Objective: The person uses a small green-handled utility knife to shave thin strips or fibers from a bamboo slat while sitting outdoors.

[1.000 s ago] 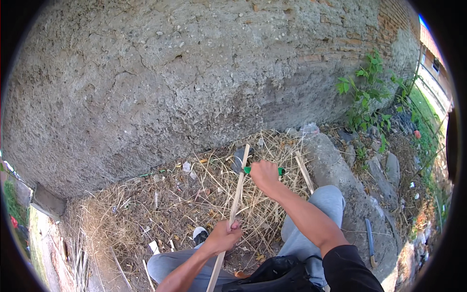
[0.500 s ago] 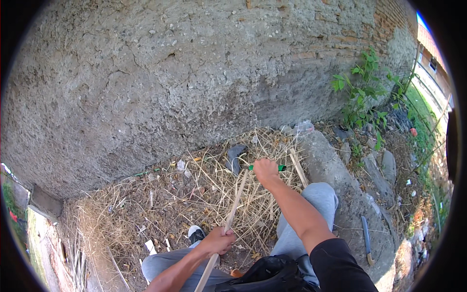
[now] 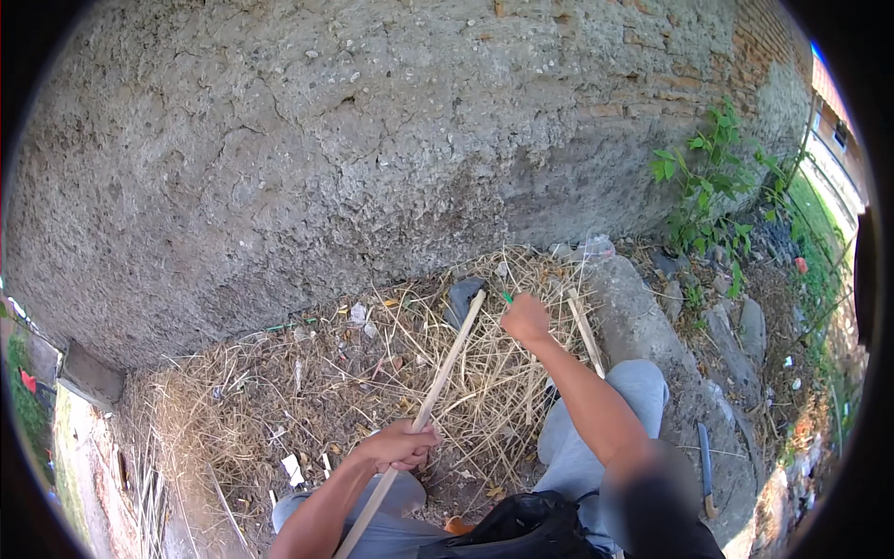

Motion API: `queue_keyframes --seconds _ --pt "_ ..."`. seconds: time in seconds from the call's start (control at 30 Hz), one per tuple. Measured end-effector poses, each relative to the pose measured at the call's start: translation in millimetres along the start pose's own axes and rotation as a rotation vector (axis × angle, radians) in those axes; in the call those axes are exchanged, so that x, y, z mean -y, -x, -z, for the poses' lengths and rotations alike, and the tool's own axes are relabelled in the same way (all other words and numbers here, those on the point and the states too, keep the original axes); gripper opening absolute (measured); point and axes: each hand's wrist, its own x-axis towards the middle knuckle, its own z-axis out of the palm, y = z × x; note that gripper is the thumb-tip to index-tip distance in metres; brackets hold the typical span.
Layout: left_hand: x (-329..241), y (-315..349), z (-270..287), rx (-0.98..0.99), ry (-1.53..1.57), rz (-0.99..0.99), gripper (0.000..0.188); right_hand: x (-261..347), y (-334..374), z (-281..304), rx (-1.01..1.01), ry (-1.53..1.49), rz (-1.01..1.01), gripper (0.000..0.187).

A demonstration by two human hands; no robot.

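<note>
My left hand (image 3: 402, 447) is closed around a long, pale strip of split wood or bamboo (image 3: 449, 368) above my left knee. The strip slants from the lower edge up to a dark stone (image 3: 463, 298). To the right of its far end, my right hand (image 3: 526, 320) is clenched on a small green-handled tool (image 3: 507, 297). Only a bit of green shows past the fingers, and the rest of the tool is hidden. A gap separates the right hand from the strip.
Straw-like shavings (image 3: 466, 419) litter the ground below a rough wall (image 3: 354, 168). Another pale strip (image 3: 586, 331) leans beside my right knee. A long knife (image 3: 705, 466) lies on the concrete ledge (image 3: 633, 303) at right. A leafy plant (image 3: 703, 186) grows by the wall.
My right hand with the green-handled tool has moved slightly right, off the strip's far end. The strip's far end has risen a little in view, and my left hand has turned.
</note>
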Motion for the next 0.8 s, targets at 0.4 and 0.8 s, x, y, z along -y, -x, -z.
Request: queue_keyframes --seconds 0.4,0.8 --pt "-28 -8 4 -0.02 0.181 -0.183 0.028 55 85 29 0.075 0.024 0.484 0.024" --pt "-34 -15 -15 -0.501 -0.374 -0.552 0.037 54 91 3 0.023 0.076 0.634 0.014"
